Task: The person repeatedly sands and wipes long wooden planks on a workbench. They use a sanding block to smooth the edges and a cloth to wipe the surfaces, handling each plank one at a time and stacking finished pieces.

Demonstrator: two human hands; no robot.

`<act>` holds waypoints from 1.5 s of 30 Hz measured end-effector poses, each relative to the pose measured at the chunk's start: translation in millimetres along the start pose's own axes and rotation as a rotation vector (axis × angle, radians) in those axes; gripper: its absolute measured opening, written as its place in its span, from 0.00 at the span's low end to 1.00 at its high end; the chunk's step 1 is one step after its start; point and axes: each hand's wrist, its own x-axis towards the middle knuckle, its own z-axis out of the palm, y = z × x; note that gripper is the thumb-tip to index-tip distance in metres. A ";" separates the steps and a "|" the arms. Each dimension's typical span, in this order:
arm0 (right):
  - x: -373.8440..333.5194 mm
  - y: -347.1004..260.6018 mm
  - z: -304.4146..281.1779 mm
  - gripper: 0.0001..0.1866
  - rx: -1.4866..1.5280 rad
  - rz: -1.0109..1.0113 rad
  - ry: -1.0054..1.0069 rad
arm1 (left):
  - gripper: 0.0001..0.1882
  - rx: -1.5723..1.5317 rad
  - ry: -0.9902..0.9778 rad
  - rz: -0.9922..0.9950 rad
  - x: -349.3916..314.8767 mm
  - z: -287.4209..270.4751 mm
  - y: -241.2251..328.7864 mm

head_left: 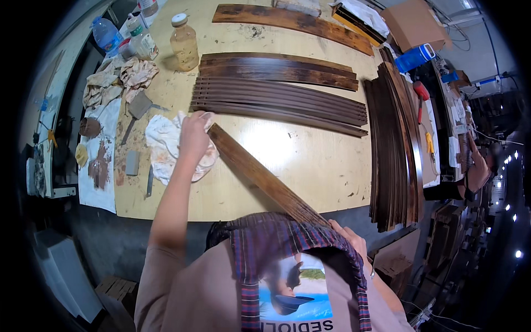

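From afar I see a brown board [263,177] slanting over the desk [332,180]: left hand [193,135] clamped on white cloth [164,150] at its far end, right hand [353,240] by its near end, whose grip I can't tell.

I get a brightly lit worktop [332,180], a white patch of glare burning out near its middle. Grain reads clearly on the slanting board [260,172]; sheen streaks the stacked boards [394,149]. Far right, my view sinks into darkness dotted by small lamps [518,254]. Fisheye bending curves straight edges, and black rounds the corners.
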 end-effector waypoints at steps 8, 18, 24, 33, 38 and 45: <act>-3.9 14.3 7.7 0.25 0.022 0.023 0.004 | 0.24 0.231 0.040 0.392 -18.2 12.7 -32.0; -6.6 20.6 8.4 0.26 0.069 0.053 0.022 | 0.25 0.315 0.018 0.257 -23.9 -7.0 -52.3; -5.0 24.2 12.1 0.27 -0.072 0.021 0.051 | 0.19 0.144 0.128 0.146 -14.5 -19.4 -24.5; -25.6 88.9 47.7 0.22 0.208 -0.047 0.288 | 0.08 -0.788 -0.354 -0.201 -12.8 -32.6 25.7; -33.9 121.9 78.4 0.18 0.270 -0.029 0.322 | 0.10 -1.077 -0.371 -0.141 -33.2 -55.9 86.9; -28.6 118.5 79.8 0.18 0.356 -0.011 0.344 | 0.18 -0.956 -0.326 0.002 -43.4 -63.4 108.9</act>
